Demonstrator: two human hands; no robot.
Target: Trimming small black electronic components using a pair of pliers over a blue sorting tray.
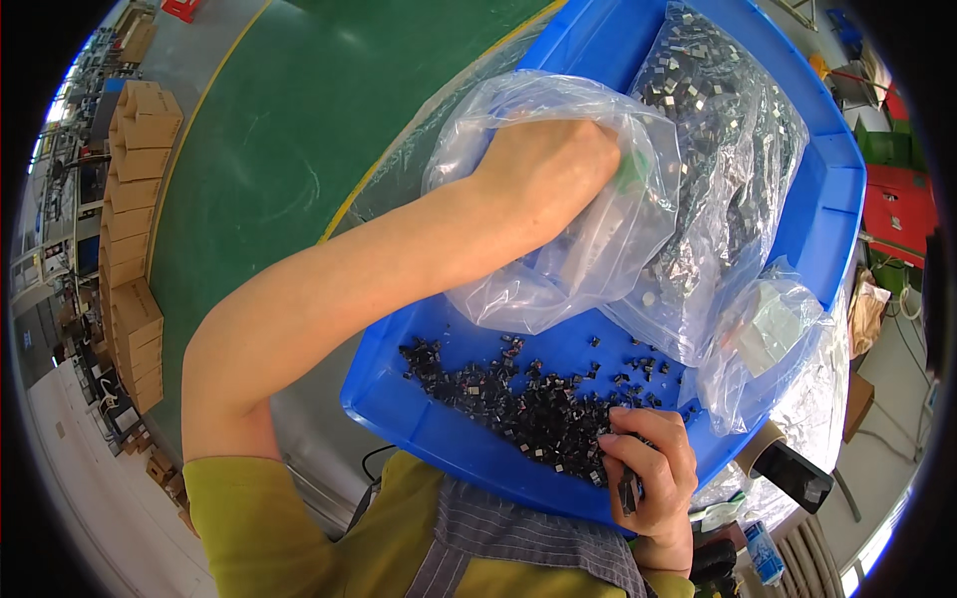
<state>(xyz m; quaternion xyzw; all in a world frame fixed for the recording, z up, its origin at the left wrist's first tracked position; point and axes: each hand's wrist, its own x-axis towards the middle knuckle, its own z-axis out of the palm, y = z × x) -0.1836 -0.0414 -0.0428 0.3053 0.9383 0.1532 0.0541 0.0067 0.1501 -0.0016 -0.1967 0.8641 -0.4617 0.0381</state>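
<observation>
My left hand (548, 169) reaches into the mouth of a clear plastic bag (538, 289), its back upward and knuckles bent. The fingertips are hidden, so what they hold does not show. A green patch (633, 171) shows through the plastic beside the knuckles. Below, a heap of small black parts (528, 399) with shiny metal faces lies loose in a blue plastic tray (429, 424). My right hand (653, 468) is at the heap's right end, fingers curled toward the palm. Small black parts (627, 492) show between its fingers and thumb.
A large clear bag (713, 149) of similar parts fills the tray's right side. A smaller clear bag (763, 344) with a pale label lies near the right rim. A black phone-like device (793, 475) is outside the tray. Stacked cardboard boxes (135, 219) line the green floor (289, 120).
</observation>
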